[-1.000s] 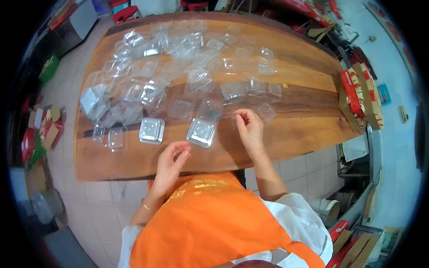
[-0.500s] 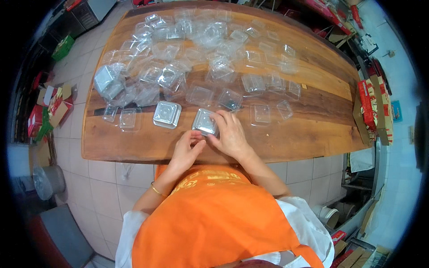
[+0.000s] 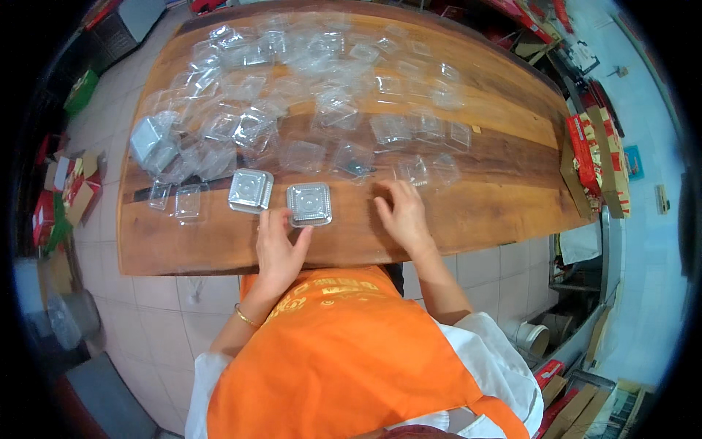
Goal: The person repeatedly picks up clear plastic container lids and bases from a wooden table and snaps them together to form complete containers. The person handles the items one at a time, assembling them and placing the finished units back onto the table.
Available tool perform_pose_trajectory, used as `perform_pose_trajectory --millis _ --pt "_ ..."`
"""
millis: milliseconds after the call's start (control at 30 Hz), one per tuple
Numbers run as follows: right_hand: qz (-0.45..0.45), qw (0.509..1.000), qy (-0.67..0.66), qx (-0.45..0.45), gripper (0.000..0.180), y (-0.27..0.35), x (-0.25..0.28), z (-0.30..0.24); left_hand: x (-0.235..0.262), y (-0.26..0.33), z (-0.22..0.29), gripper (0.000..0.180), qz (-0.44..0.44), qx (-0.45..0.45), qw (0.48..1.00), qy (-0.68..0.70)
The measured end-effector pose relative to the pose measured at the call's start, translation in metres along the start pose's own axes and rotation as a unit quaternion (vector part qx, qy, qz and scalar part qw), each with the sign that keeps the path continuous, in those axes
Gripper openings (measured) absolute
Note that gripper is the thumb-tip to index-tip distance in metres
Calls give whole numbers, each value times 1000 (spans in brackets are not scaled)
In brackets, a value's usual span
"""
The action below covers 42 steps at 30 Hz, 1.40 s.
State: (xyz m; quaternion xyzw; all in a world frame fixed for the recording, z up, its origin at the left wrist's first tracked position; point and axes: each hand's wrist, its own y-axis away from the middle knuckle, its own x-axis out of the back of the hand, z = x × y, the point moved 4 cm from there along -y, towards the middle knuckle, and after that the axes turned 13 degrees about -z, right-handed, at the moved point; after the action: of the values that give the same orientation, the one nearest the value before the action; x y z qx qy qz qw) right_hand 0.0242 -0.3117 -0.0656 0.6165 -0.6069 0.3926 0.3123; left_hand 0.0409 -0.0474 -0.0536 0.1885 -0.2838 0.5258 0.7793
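Left hand point(image 3: 280, 249) open, touching stacked clear tray point(image 3: 309, 204) | right hand point(image 3: 401, 214) flat, empty

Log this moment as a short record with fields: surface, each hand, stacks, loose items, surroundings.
surface: curved brown wooden table
left hand: left hand, fingers touching the near edge of a square stack of clear plastic trays
right hand: right hand, flat on the wood, near a loose clear plastic tray
second stack: similar square stack of clear trays, apart from both hands
loose items: many scattered clear plastic trays
surroundings: red cardboard boxes at the table's right end
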Motion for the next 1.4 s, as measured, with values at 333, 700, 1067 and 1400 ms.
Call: perform_pose_trajectory --millis 333,700,1067,1400 --pt "-78 982 -170 6 39 -23 -13 -24 -12 -22 7 86 -83 -91 982 -142" --pt "-211 967 1 143 81 -38 -22 -83 -10 -18 -3 92 -87 -97 989 -65" --pt "24 983 -135 122 77 -27 -24 -87 -21 -6 -17 57 -165 55 709 683" --pt "-61 838 -542 17 33 -17 -41 -93 -6 1 -9 50 -89 46 810 578"
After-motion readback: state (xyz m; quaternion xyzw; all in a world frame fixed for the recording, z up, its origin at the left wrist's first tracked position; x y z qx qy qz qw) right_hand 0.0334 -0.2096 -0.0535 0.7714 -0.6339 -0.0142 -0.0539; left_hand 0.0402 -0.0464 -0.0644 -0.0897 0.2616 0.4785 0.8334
